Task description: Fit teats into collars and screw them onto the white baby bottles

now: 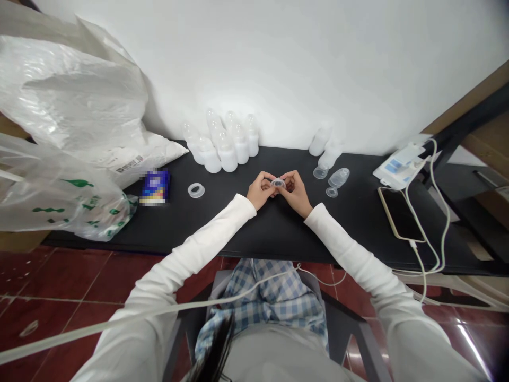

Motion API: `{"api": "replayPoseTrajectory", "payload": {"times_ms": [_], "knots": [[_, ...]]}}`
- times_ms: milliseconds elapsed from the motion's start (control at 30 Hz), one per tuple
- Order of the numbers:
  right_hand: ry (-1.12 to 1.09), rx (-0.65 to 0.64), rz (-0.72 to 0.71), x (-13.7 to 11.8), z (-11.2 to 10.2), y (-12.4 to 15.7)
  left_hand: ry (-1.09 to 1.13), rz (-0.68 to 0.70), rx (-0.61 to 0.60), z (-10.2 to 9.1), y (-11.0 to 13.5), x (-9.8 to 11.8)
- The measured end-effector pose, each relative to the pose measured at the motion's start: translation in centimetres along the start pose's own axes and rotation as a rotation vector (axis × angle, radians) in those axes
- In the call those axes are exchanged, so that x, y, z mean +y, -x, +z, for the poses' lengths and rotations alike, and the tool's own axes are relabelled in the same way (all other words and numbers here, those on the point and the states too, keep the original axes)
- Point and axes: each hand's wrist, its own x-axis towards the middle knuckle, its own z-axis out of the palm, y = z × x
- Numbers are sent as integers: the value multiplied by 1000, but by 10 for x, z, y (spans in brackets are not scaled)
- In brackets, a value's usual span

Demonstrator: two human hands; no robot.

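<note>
My left hand and my right hand meet above the black table. Between them, thumbs and fingertips of both pinch a small translucent bottle ring. Whether a nipple sits inside it is too small to tell. Left of my hands, a similar whitish ring lies flat on the table. To the right are a see-through domed bottle cap, a small flanged piece like a nipple and another see-through piece. Behind these stand a white bottle and a second white bottle.
Several white baby bottles with domed caps stand by the wall. A blue box and large plastic bags occupy the left. At right lie a phone, a white cable and a white power strip.
</note>
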Motion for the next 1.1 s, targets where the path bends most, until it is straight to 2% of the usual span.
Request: {"api": "replayPoseTrajectory", "payload": {"times_ms": [300, 467, 700, 800, 867, 967, 1100], "knots": [[105, 72, -24, -8, 0, 2, 9, 24, -38, 1, 0, -1], [53, -14, -55, -3, -1, 2, -5, 87, -21, -1, -2, 0], [-185, -4, 150, 6, -4, -7, -68, 192, -28, 0, -6, 4], [-165, -18, 147, 4, -5, -8, -62, 178, -34, 2, -9, 1], [-102, 59, 89, 1, -5, -8, -50, 142, -16, 5, -13, -2], [80, 248, -61, -2, -8, -7, -64, 101, -12, 10, -20, -5], [304, 502, -207, -9, -22, -12, -150, 136, -3, 25, -35, -9]]}}
